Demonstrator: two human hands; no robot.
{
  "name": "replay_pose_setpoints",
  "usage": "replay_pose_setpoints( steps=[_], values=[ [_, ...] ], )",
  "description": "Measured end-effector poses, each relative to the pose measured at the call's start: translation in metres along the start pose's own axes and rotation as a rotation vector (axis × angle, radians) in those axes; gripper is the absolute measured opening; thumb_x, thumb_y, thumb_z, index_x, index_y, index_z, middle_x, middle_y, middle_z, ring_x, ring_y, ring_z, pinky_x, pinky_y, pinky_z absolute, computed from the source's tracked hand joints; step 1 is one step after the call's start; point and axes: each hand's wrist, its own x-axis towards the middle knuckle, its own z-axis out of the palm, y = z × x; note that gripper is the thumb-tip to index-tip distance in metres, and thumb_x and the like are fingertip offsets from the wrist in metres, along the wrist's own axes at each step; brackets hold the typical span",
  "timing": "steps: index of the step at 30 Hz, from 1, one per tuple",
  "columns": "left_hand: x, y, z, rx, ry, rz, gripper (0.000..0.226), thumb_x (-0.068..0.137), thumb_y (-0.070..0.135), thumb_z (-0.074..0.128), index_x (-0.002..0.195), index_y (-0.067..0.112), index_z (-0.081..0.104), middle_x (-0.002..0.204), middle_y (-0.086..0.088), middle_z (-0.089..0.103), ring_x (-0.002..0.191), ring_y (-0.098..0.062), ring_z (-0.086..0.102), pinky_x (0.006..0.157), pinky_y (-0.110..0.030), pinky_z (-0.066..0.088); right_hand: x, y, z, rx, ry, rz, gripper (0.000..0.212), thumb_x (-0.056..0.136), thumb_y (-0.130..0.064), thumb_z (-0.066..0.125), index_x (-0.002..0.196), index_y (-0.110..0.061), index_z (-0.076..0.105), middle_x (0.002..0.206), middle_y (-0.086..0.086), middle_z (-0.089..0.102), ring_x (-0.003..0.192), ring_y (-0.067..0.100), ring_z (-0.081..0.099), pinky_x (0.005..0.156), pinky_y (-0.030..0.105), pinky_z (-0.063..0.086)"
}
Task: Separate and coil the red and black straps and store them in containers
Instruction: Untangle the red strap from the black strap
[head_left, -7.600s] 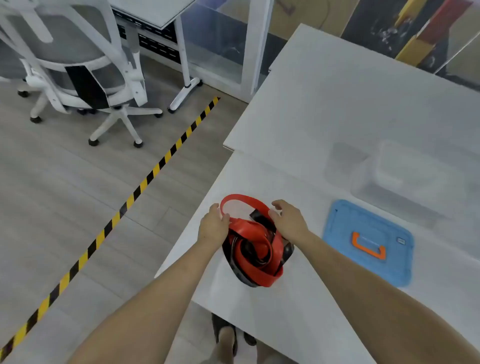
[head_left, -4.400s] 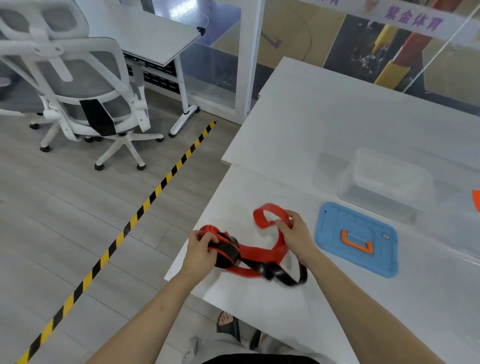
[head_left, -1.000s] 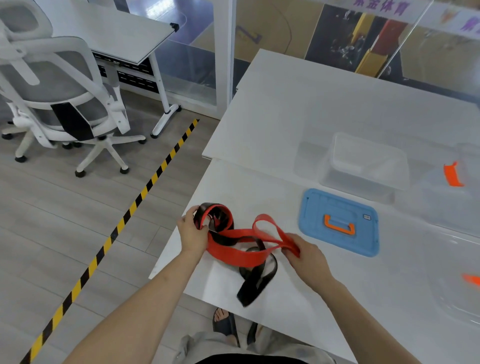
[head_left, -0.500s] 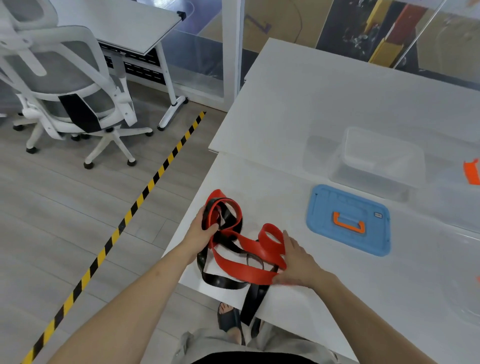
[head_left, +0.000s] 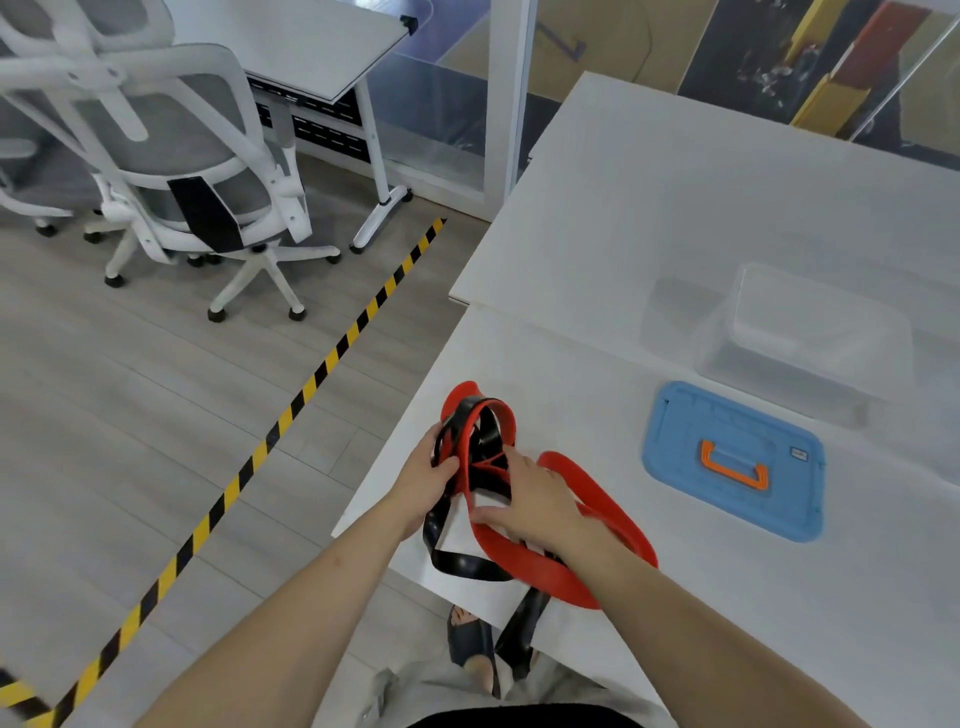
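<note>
A red strap (head_left: 597, 509) and a black strap (head_left: 457, 558) lie tangled at the near left corner of the white table (head_left: 623, 218). My left hand (head_left: 428, 480) grips the upright loops of both straps at the tangle's left side. My right hand (head_left: 535, 499) reaches in from the right, its fingers on the red strap in the middle of the tangle; its forearm lies through the wide red loop. One black end hangs over the table's front edge. A clear container (head_left: 810, 332) stands at the back right, with its blue lid (head_left: 732, 460) lying flat in front of it.
The table's left edge drops to a wooden floor with a yellow-and-black tape line (head_left: 291, 415). A white office chair (head_left: 171, 171) and a second desk (head_left: 311, 47) stand to the far left. A glass partition rises behind the table.
My right hand has moved left into the tangle next to my left hand, and the red loop has slid onto its forearm. The view has shifted slightly.
</note>
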Motion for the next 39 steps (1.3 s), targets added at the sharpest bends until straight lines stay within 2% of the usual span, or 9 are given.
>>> replay_pose_setpoints(
  steps=[7, 13, 17, 22, 27, 31, 34, 37, 39],
  values=[
    [-0.002, -0.005, 0.003, 0.08, 0.033, 0.065, 0.065, 0.088, 0.009, 0.068, 0.139, 0.043, 0.047, 0.133, 0.004, 0.064, 0.126, -0.017, 0.061, 0.109, -0.048, 0.054, 0.009, 0.003, 0.002, -0.058, 0.041, 0.045, 0.018, 0.095, -0.038, 0.059, 0.105, -0.024, 0.063, 0.104, 0.002, 0.068, 0.096, 0.03, 0.069, 0.085, 0.044, 0.054],
    [0.0, -0.007, 0.005, 0.175, 0.054, 0.103, 0.071, 0.089, 0.009, 0.077, 0.147, 0.033, 0.044, 0.137, 0.006, 0.057, 0.129, -0.017, 0.053, 0.107, -0.037, 0.048, 0.016, 0.007, -0.006, 0.338, -0.03, 0.103, 0.026, 0.101, -0.041, 0.06, 0.116, -0.025, 0.074, 0.11, -0.005, 0.076, 0.099, 0.014, 0.07, 0.09, 0.037, 0.057],
    [0.001, -0.012, 0.006, 0.187, 0.071, 0.067, 0.075, 0.09, 0.012, 0.078, 0.152, 0.033, 0.041, 0.136, 0.01, 0.055, 0.125, -0.013, 0.051, 0.106, -0.037, 0.048, 0.018, -0.001, -0.004, 0.352, -0.016, 0.105, 0.046, 0.086, -0.068, 0.061, 0.118, -0.037, 0.07, 0.113, -0.016, 0.075, 0.106, 0.006, 0.069, 0.097, 0.036, 0.054],
    [0.003, -0.02, 0.001, 0.209, 0.114, 0.046, 0.068, 0.094, 0.007, 0.067, 0.152, 0.036, 0.046, 0.144, 0.003, 0.06, 0.137, -0.018, 0.053, 0.112, -0.046, 0.05, 0.02, -0.004, -0.002, 0.267, 0.112, 0.105, 0.012, 0.094, -0.036, 0.061, 0.098, -0.036, 0.073, 0.09, -0.014, 0.076, 0.087, 0.009, 0.07, 0.093, 0.046, 0.056],
    [0.008, -0.016, 0.003, 0.223, 0.185, 0.105, 0.045, 0.103, 0.007, 0.056, 0.143, 0.028, 0.054, 0.131, 0.006, 0.066, 0.12, -0.015, 0.062, 0.107, -0.037, 0.053, 0.006, -0.006, -0.025, 0.458, 0.254, 0.061, 0.015, 0.095, -0.019, 0.057, 0.085, -0.027, 0.063, 0.069, -0.003, 0.068, 0.059, 0.004, 0.059, 0.065, 0.024, 0.052],
    [0.019, -0.01, -0.001, 0.254, 0.239, 0.122, 0.032, 0.103, 0.004, 0.052, 0.123, 0.027, 0.063, 0.124, 0.01, 0.066, 0.112, -0.019, 0.065, 0.098, -0.031, 0.052, -0.008, -0.001, -0.058, 0.64, 0.356, 0.107, 0.018, 0.103, -0.019, 0.045, 0.095, -0.03, 0.057, 0.076, 0.015, 0.068, 0.059, 0.016, 0.053, 0.058, 0.037, 0.045],
    [0.027, -0.008, -0.004, 0.293, 0.286, 0.094, 0.031, 0.103, 0.003, 0.05, 0.122, 0.024, 0.062, 0.131, 0.003, 0.067, 0.105, -0.02, 0.066, 0.093, -0.032, 0.052, -0.019, 0.009, -0.082, 0.663, 0.5, 0.173, 0.023, 0.106, -0.013, 0.039, 0.103, -0.024, 0.059, 0.075, 0.003, 0.063, 0.062, 0.016, 0.052, 0.059, 0.033, 0.043],
    [0.032, -0.01, 0.0, 0.36, 0.303, 0.132, 0.042, 0.102, 0.001, 0.043, 0.135, 0.023, 0.056, 0.137, -0.001, 0.064, 0.122, -0.025, 0.061, 0.102, -0.036, 0.049, -0.032, 0.023, -0.083, 0.55, 0.451, 0.195, 0.018, 0.108, -0.036, 0.048, 0.12, -0.026, 0.056, 0.084, -0.005, 0.068, 0.071, 0.014, 0.061, 0.066, 0.03, 0.049],
    [0.032, -0.01, 0.005, 0.402, 0.324, 0.148, 0.042, 0.103, 0.012, 0.045, 0.142, 0.026, 0.051, 0.139, -0.002, 0.061, 0.129, -0.028, 0.057, 0.106, -0.044, 0.048, -0.036, 0.037, -0.069, 0.428, 0.331, 0.235, 0.04, 0.102, -0.061, 0.051, 0.136, -0.04, 0.046, 0.097, -0.005, 0.074, 0.085, 0.017, 0.07, 0.081, 0.039, 0.056]
  ],
)
